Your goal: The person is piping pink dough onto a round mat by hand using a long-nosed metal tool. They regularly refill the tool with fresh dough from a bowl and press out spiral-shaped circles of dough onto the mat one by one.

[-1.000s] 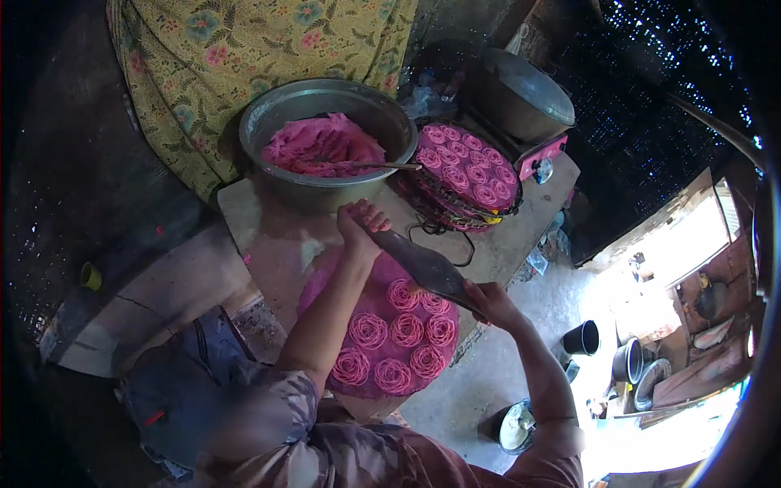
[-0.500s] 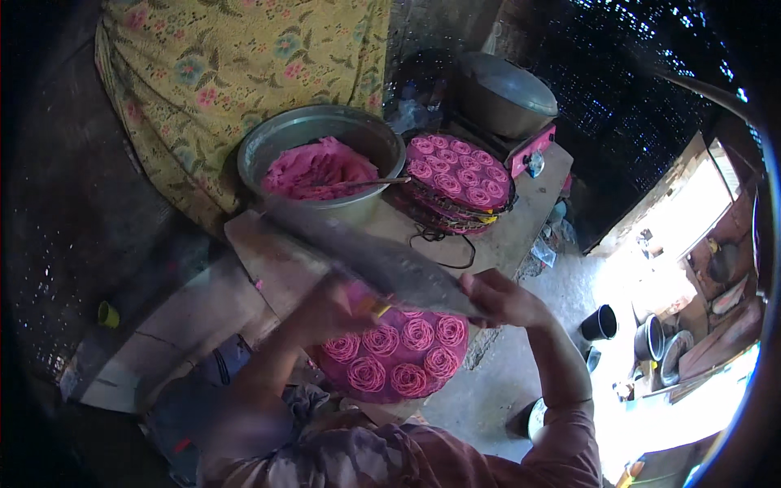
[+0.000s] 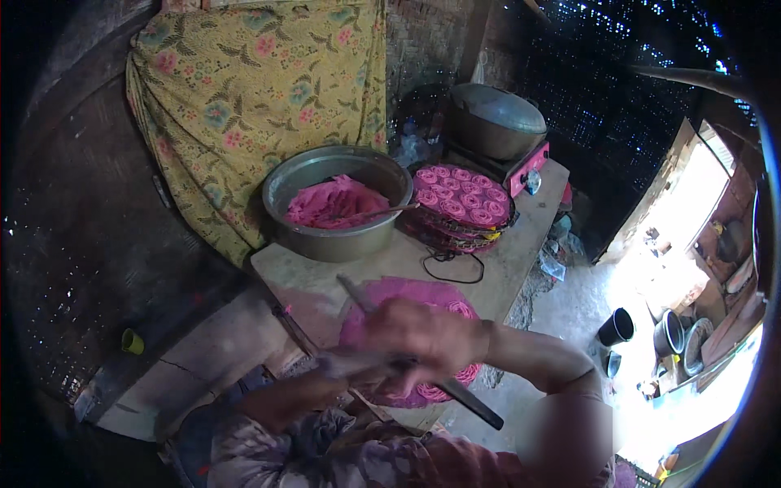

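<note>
A long, narrow, grey-brown bar [image 3: 477, 405] slants across in front of me, from upper left to lower right, with its middle hidden by my hands. My right hand [image 3: 427, 333], smeared by motion, is closed around the bar. Below and left of it, my left hand [image 3: 366, 368] is also closed on the bar, its fingers partly covered. Under both hands lies a round tray with pink sheeting [image 3: 399, 289], bare at its far left. Along its right side sit pink rosettes of thin strands [image 3: 462, 309].
A big metal basin [image 3: 342, 244] holds pink dough [image 3: 342, 199] and a stick. Right of it stand stacked round trays with pink rosettes [image 3: 460, 195]. Farther back is a lidded pot [image 3: 500, 122] on a pink stove. Black buckets [image 3: 616, 327] stand on the floor at right.
The bar has swung from lying across above the tray to a steeper slant over it. My right hand has moved left and nearer to my left hand, which sits lower.
</note>
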{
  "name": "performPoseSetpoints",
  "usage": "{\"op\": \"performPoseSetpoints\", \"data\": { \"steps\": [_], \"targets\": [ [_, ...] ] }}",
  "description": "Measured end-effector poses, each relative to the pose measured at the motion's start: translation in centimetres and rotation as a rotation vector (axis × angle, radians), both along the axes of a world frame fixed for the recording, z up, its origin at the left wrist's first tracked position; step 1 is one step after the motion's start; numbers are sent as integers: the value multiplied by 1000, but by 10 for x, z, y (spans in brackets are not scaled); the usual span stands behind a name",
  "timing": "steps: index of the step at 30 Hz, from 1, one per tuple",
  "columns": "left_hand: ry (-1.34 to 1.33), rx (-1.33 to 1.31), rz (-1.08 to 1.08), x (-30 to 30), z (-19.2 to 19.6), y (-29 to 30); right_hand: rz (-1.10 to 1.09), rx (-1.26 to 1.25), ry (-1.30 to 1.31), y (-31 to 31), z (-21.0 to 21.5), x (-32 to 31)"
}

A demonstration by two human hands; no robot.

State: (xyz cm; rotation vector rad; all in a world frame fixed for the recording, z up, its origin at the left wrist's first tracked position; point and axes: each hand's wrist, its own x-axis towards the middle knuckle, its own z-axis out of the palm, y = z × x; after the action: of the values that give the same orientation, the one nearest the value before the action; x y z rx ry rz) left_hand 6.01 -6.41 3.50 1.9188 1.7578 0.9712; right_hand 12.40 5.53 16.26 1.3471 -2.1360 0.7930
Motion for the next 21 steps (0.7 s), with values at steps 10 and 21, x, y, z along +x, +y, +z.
{"op": "performPoseSetpoints", "data": {
  "steps": [10, 21],
  "targets": [
    [340, 275, 290, -42, 37, -30, -586, -21, -488, -16, 60, -22],
    [-630, 1131, 666, -105, 48, -55, -544, -1641, 45, 80, 67, -140]
  ]
}}
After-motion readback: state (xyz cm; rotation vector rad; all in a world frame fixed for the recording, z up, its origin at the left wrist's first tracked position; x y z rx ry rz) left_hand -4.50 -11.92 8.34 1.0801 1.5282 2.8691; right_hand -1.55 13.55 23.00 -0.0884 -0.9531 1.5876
